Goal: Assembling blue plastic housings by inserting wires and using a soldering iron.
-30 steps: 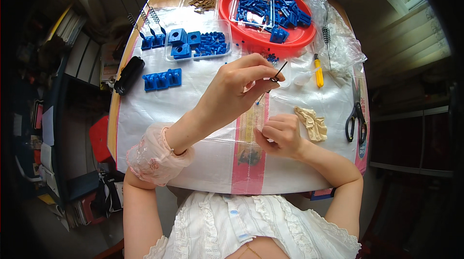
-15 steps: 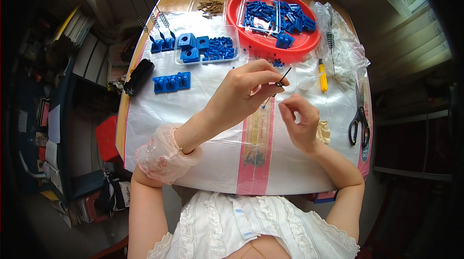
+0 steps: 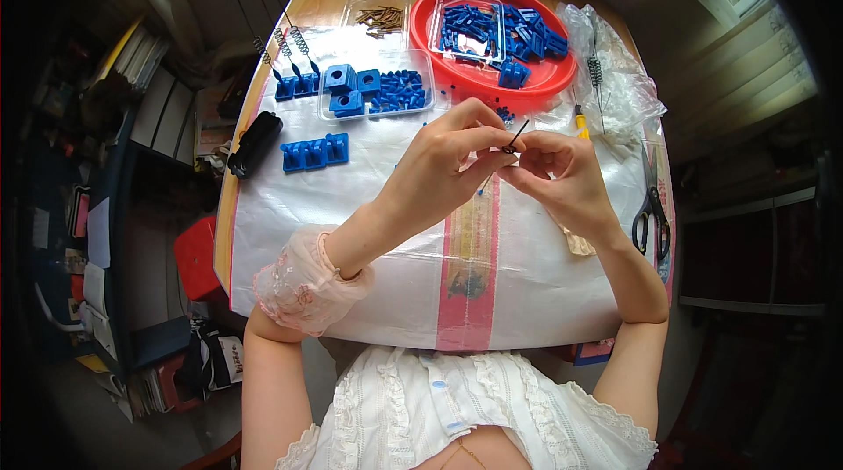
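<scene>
My left hand (image 3: 443,158) is closed in a pinch around a black spring wire (image 3: 522,130) above the middle of the table. The wire slants, its straight end pointing up to the right and a small blue tip showing below my fingers. Part of its coil is hidden by fingertips. My right hand (image 3: 569,179) meets the left there, thumb and forefinger closed on the wire by the coil. Whether a further small part sits between those fingers cannot be seen. Just beyond my hands lie small blue pieces (image 3: 503,113).
Beyond stand a red basin (image 3: 562,75) of blue parts, a clear box (image 3: 421,110) with blue blocks and pegs, and a tray of brass-coloured pins (image 3: 382,20). Blue bases (image 3: 316,152) and a black case (image 3: 255,145) lie left; scissors (image 3: 652,217) and a yellow-handled screwdriver (image 3: 581,123) right.
My right hand has moved up and left from below the wire to meet my left hand, its fingers now at the coil. My left hand has stayed nearly still, holding the wire.
</scene>
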A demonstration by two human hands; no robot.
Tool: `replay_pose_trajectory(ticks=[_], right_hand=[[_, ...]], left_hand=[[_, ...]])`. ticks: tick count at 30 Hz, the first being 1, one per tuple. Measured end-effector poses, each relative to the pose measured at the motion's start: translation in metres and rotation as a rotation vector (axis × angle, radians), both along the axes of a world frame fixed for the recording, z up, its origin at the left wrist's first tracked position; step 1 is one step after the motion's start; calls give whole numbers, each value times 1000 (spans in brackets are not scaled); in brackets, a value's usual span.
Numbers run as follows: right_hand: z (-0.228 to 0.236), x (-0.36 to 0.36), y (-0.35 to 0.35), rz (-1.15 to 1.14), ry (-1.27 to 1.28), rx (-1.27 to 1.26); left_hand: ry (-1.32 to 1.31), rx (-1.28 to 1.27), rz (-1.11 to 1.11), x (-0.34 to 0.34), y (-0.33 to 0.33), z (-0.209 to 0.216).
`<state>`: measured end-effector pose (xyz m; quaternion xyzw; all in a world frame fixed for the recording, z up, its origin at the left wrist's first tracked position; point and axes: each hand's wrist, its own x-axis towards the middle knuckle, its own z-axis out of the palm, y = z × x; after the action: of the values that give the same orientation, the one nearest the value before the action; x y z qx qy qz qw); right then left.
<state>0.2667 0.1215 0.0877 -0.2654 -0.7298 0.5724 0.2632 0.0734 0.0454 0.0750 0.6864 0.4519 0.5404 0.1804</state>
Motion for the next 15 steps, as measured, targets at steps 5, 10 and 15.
replay_pose_trajectory(ticks=[5,10,15], right_hand=[[-4,-7,3,45,44,5],[2,-8,2,45,-70,120],[0,-9,2,0,-25,72]], left_hand=[[-31,-39,-4,-1,-2,2],[-38,-54,-44,-4,-1,0],[-108,-250,-119,-27,-1,21]])
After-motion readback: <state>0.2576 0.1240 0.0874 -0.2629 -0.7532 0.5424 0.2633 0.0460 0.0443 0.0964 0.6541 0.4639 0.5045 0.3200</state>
